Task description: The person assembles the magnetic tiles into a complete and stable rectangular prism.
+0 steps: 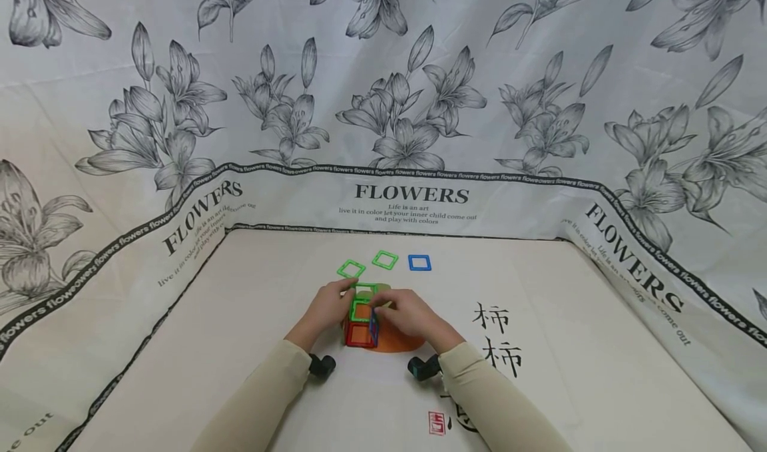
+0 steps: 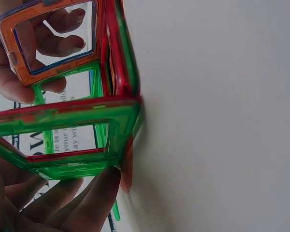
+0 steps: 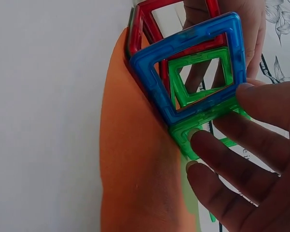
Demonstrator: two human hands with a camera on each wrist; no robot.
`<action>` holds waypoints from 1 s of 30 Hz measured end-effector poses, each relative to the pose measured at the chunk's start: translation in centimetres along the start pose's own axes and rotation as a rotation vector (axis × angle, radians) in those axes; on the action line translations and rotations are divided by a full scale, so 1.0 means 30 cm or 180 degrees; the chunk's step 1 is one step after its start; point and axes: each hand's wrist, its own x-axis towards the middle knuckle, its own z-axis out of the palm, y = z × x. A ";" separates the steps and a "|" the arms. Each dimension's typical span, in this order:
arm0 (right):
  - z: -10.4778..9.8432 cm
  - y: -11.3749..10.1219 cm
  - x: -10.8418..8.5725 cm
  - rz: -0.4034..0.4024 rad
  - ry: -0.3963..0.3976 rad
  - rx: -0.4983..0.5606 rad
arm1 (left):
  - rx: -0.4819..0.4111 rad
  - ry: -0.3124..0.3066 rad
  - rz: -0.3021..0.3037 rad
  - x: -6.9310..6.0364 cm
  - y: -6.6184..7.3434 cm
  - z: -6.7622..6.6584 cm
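A box-like build of square magnetic tiles stands between the two hands: a red tile (image 1: 349, 344) in front, a blue tile (image 3: 157, 92) on the right, green tiles (image 3: 181, 133) behind. My left hand (image 1: 328, 307) holds the build's left side. In the left wrist view its fingertips (image 2: 108, 181) lie against a green-framed tile (image 2: 19, 126). My right hand (image 1: 413, 312) holds the blue tile. Its thumb tip (image 3: 246, 89) lies on that tile's edge and the other fingers reach the green tiles. An orange-looking frame (image 2: 8, 31) shows in front of the right hand in the left wrist view.
Beyond the hands lie two loose green tiles, one left (image 1: 341, 269) and one right (image 1: 377, 260), and a loose blue tile (image 1: 419, 257). An orange printed shape (image 1: 398, 342) lies under the build. Flower-printed cloth (image 1: 407, 199) walls the back and sides of the table.
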 end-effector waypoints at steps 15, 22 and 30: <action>-0.001 -0.006 -0.011 -0.0040 0.0017 0.0012 | -0.0016 0.0046 0.0043 -0.007 -0.005 0.002; 0.009 0.003 -0.007 0.0050 0.0084 0.0199 | 0.0009 0.0046 0.0046 -0.006 -0.006 0.004; 0.015 0.001 -0.003 0.0287 0.0184 0.0479 | 0.0012 0.0031 0.0024 -0.002 -0.007 0.004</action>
